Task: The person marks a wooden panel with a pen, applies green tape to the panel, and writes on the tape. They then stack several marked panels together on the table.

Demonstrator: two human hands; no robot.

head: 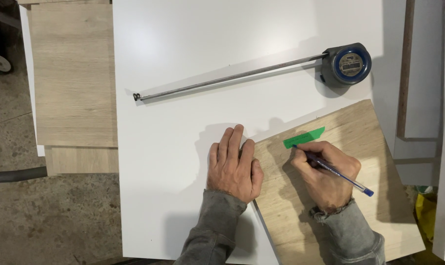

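Head view: right hand gripping blue ballpoint pen, tip on green tape strip at one o'clock; left hand flat, open, steadying light oak-veneer panel on white desk; panel may slip, smearing mark.

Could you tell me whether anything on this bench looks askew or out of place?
Only the wood-grain panel stands out: it lies skewed to the white board beneath, one corner overhanging the near edge. The tape measure rests with its blade left extended.
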